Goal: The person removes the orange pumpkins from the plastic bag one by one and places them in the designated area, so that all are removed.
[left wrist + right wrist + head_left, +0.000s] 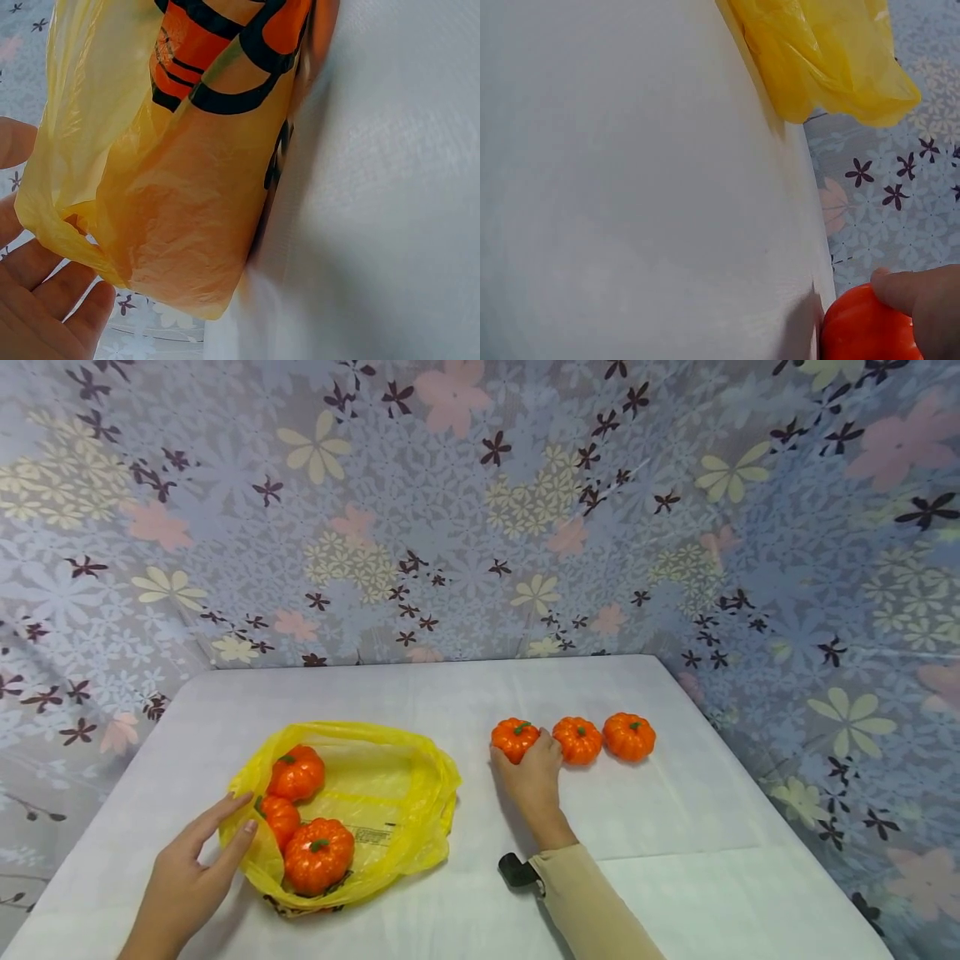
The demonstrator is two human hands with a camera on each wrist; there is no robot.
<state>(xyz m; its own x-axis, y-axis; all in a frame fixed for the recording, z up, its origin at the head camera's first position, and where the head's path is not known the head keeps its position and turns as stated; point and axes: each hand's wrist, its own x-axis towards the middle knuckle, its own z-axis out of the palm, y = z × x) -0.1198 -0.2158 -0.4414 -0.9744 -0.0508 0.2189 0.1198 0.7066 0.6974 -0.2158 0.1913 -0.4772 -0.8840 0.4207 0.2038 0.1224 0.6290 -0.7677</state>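
Note:
A yellow plastic bag (420,814) lies with its mouth spread on the left side of the table. Inside it are three small orange toy pumpkins with green stems, among them a front pumpkin (318,857). My left hand (183,877) holds the bag's left rim near the thumb and index fingertips; in the left wrist view, the fingers (34,262) show at the edge of the thin plastic. To the bag's right, my right hand (534,781) grips the leftmost pumpkin (513,737) of a row of three, thumb on one side and fingers on the other.
Beside the gripped pumpkin sit a middle pumpkin (577,743) and a right pumpkin (629,737). A white cloth covers the table (697,810). Flowered fabric (465,527) hangs behind it and at both sides. A black device (517,870) sits at the right wrist.

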